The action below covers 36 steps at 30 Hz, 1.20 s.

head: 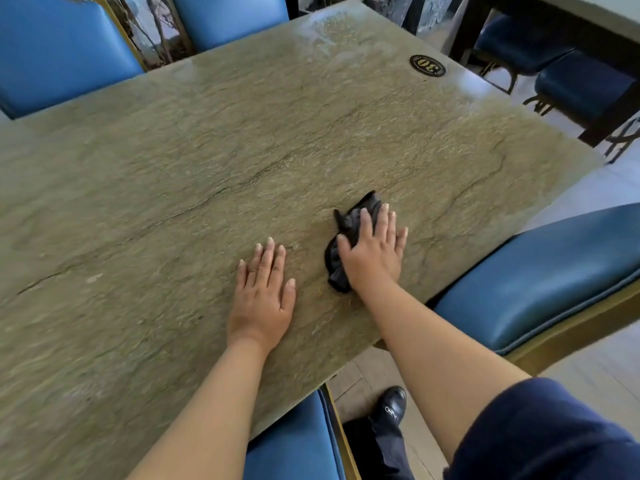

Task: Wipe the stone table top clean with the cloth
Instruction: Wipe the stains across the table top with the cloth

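Observation:
A greenish-grey stone table top (214, 161) fills most of the head view, with dark cracks running across it. A crumpled black cloth (349, 223) lies near the table's right edge. My right hand (372, 251) presses flat on the cloth, fingers spread over it, covering its right half. My left hand (265, 292) rests flat on the bare stone just left of the cloth, fingers apart, holding nothing.
A round black number plaque (427, 65) sits near the far right corner. Blue padded chairs stand at the far left (59, 50), the right (540, 275) and the near edge (294, 441). My black shoe (389, 407) is on the tiled floor. Another table stands at the back right.

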Each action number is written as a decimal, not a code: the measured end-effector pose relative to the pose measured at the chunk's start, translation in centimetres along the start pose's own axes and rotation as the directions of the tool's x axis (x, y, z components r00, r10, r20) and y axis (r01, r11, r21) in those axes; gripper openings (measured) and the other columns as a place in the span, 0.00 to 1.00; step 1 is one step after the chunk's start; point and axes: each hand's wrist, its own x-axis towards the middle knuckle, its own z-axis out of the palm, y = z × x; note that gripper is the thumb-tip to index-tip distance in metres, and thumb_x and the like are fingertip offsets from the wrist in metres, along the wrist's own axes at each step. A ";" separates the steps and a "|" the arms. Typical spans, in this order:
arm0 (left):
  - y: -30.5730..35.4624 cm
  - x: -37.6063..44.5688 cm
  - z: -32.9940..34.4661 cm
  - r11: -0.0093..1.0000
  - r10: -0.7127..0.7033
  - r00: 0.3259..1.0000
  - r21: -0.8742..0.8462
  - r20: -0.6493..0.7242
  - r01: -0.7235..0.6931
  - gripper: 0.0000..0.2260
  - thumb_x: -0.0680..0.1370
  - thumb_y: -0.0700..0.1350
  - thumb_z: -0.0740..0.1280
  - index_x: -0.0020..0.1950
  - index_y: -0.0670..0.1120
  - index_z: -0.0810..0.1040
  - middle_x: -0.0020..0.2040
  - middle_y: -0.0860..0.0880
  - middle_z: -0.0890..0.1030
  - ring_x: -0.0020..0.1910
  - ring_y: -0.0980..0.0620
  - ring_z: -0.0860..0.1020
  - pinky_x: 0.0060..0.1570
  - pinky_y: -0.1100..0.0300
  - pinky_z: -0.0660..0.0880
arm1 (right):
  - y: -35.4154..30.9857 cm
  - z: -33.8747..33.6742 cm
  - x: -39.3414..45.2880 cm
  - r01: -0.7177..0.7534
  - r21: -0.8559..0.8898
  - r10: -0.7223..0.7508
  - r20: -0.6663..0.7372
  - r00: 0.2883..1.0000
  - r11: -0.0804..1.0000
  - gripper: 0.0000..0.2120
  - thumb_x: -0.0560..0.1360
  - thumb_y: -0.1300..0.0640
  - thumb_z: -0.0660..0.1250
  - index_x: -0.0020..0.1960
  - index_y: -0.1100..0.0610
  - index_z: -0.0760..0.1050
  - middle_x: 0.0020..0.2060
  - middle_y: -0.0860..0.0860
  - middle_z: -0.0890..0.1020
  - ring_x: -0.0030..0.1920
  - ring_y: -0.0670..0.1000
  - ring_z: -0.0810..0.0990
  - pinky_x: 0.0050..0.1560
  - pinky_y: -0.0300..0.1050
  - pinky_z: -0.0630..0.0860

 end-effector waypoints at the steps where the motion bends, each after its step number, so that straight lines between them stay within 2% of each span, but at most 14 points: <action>1: 0.1 0.0 0.0 1.000 0.002 1.000 0.000 0.000 -0.002 0.29 0.79 0.57 0.39 0.79 0.49 0.47 0.80 0.51 0.44 0.78 0.53 0.40 0.76 0.49 0.41 | 0.5 -0.4 0.7 -0.025 0.012 0.025 -0.003 1.000 1.000 0.32 0.79 0.39 0.48 0.78 0.50 0.45 0.78 0.53 0.40 0.77 0.53 0.36 0.74 0.57 0.35; 5: -0.1 -0.2 0.0 1.000 0.017 1.000 0.019 0.012 -0.017 0.30 0.78 0.57 0.38 0.79 0.48 0.46 0.80 0.50 0.43 0.78 0.52 0.39 0.76 0.48 0.41 | 0.8 -1.0 1.4 -0.080 0.060 0.081 -0.016 0.997 0.995 0.26 0.79 0.49 0.51 0.77 0.45 0.52 0.78 0.48 0.46 0.77 0.54 0.40 0.73 0.60 0.33; 7: -0.1 -0.1 0.1 0.999 0.020 1.000 0.033 0.012 -0.020 0.30 0.78 0.57 0.38 0.79 0.48 0.46 0.80 0.49 0.43 0.78 0.51 0.39 0.76 0.47 0.41 | 0.6 -0.9 0.5 -0.039 0.087 0.040 -0.011 0.999 0.995 0.26 0.78 0.50 0.52 0.76 0.44 0.54 0.78 0.47 0.47 0.77 0.53 0.43 0.74 0.59 0.35; 11: -0.2 -0.1 0.2 0.995 0.039 0.999 0.089 0.016 -0.040 0.31 0.77 0.55 0.36 0.79 0.47 0.45 0.80 0.47 0.43 0.78 0.49 0.40 0.76 0.46 0.43 | 0.3 0.2 -2.8 0.199 0.107 -0.203 0.033 0.979 0.974 0.28 0.76 0.41 0.55 0.75 0.42 0.55 0.78 0.44 0.46 0.77 0.50 0.42 0.74 0.54 0.32; 13: -0.2 -0.1 0.1 0.994 0.043 0.999 0.098 0.021 -0.044 0.31 0.76 0.54 0.34 0.79 0.47 0.44 0.80 0.47 0.42 0.78 0.50 0.40 0.76 0.46 0.43 | 0.4 0.6 -4.8 0.327 0.128 -0.336 0.052 0.940 0.936 0.28 0.75 0.44 0.59 0.74 0.41 0.58 0.78 0.42 0.48 0.77 0.49 0.43 0.74 0.53 0.32; 16: -0.1 -0.1 -0.1 0.997 0.046 0.998 0.062 0.034 -0.048 0.33 0.74 0.54 0.32 0.79 0.47 0.43 0.80 0.48 0.41 0.78 0.51 0.39 0.76 0.48 0.40 | 2.0 0.3 -7.5 0.444 0.324 -0.486 0.059 0.872 0.836 0.26 0.73 0.59 0.62 0.68 0.42 0.70 0.75 0.40 0.61 0.76 0.46 0.52 0.76 0.49 0.38; 18: -0.1 -0.1 -0.1 0.998 0.044 0.998 0.044 0.036 -0.045 0.33 0.73 0.54 0.31 0.79 0.48 0.42 0.80 0.48 0.41 0.78 0.51 0.38 0.76 0.48 0.39 | 3.5 -0.1 -9.6 0.424 0.452 -0.498 0.052 0.866 0.785 0.25 0.70 0.67 0.62 0.60 0.44 0.79 0.69 0.40 0.71 0.72 0.45 0.61 0.75 0.43 0.47; 21: -0.1 0.0 0.0 0.999 0.036 0.999 0.026 0.027 -0.037 0.33 0.73 0.54 0.31 0.79 0.48 0.44 0.80 0.48 0.42 0.78 0.51 0.39 0.76 0.49 0.39 | 5.2 -1.0 -11.9 0.316 0.544 -0.437 0.105 0.894 0.777 0.25 0.65 0.73 0.61 0.45 0.49 0.86 0.53 0.40 0.83 0.58 0.46 0.70 0.64 0.39 0.66; 23: 0.0 0.0 0.1 0.999 0.028 0.999 0.032 0.026 -0.028 0.33 0.73 0.55 0.32 0.79 0.48 0.44 0.80 0.48 0.42 0.78 0.51 0.40 0.76 0.49 0.38 | 5.7 -1.9 -11.9 0.264 0.557 -0.404 0.145 0.903 0.788 0.25 0.62 0.73 0.58 0.39 0.48 0.86 0.44 0.42 0.85 0.50 0.45 0.70 0.57 0.38 0.70; 25: -0.1 0.1 0.2 0.999 0.024 0.999 0.047 0.026 -0.025 0.33 0.74 0.55 0.32 0.79 0.48 0.45 0.80 0.48 0.42 0.78 0.51 0.40 0.76 0.49 0.38 | 5.8 -2.7 -10.4 0.202 0.580 -0.298 0.073 0.952 0.789 0.27 0.63 0.70 0.58 0.43 0.43 0.84 0.47 0.45 0.83 0.50 0.44 0.69 0.60 0.37 0.69; 27: -0.1 0.1 0.3 0.999 0.020 1.000 0.040 0.023 -0.021 0.33 0.74 0.55 0.33 0.79 0.48 0.45 0.80 0.49 0.42 0.78 0.51 0.40 0.76 0.49 0.38 | 5.7 -2.8 -8.3 0.192 0.569 -0.186 -0.069 0.980 0.799 0.29 0.67 0.69 0.58 0.56 0.42 0.80 0.56 0.45 0.79 0.55 0.46 0.67 0.63 0.37 0.65; 29: -0.1 0.0 0.3 0.999 0.019 1.000 0.030 0.011 -0.019 0.33 0.74 0.55 0.34 0.79 0.48 0.46 0.80 0.49 0.43 0.78 0.51 0.41 0.76 0.49 0.39 | 5.3 -2.1 -6.7 0.182 0.499 -0.155 -0.095 0.983 0.847 0.31 0.70 0.68 0.58 0.68 0.46 0.72 0.65 0.45 0.74 0.61 0.50 0.64 0.69 0.41 0.60; 32: -0.1 -0.1 0.4 0.999 0.027 0.999 0.027 -0.020 -0.026 0.32 0.75 0.55 0.35 0.79 0.47 0.48 0.80 0.48 0.46 0.79 0.50 0.43 0.76 0.49 0.40 | 4.8 -0.3 -6.7 0.244 0.427 -0.230 -0.086 0.970 0.871 0.29 0.71 0.68 0.59 0.69 0.48 0.72 0.68 0.43 0.71 0.62 0.49 0.62 0.73 0.49 0.56; 36: 0.1 -0.1 -0.1 0.997 0.015 0.999 -0.078 -0.037 -0.018 0.31 0.76 0.54 0.38 0.79 0.49 0.52 0.80 0.49 0.48 0.79 0.52 0.45 0.76 0.51 0.40 | 4.3 0.7 -11.5 0.357 0.468 -0.400 -0.009 0.917 0.808 0.27 0.72 0.64 0.60 0.67 0.45 0.74 0.68 0.40 0.72 0.67 0.48 0.63 0.76 0.50 0.44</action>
